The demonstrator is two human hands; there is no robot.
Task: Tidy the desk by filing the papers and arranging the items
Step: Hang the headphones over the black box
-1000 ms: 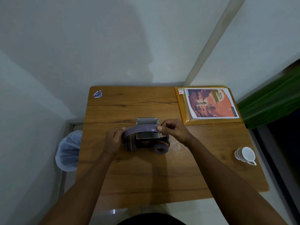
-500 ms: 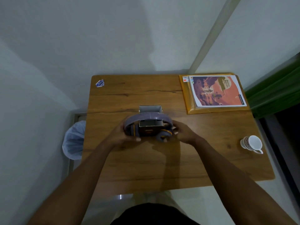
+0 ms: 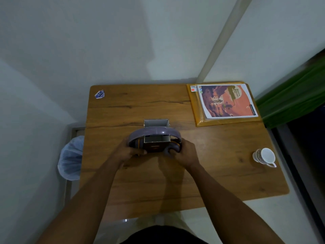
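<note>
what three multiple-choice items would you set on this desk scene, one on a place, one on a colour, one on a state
1. Where on the desk is the cup?
A. far left corner
B. near the right edge
C. in the middle

2. What colour is the band of the headphones?
A. green
B. white
C. purple

3. What are the left hand and right hand doing?
A. each holds one side of the headphones
B. both lie flat on the wood
C. both hang off the desk

Key: 1 B, the cup sits alone by the right edge. 2 C, the band arching over the open box is purple. 3 A, the fingers of each hand curl round an ear cup.
</note>
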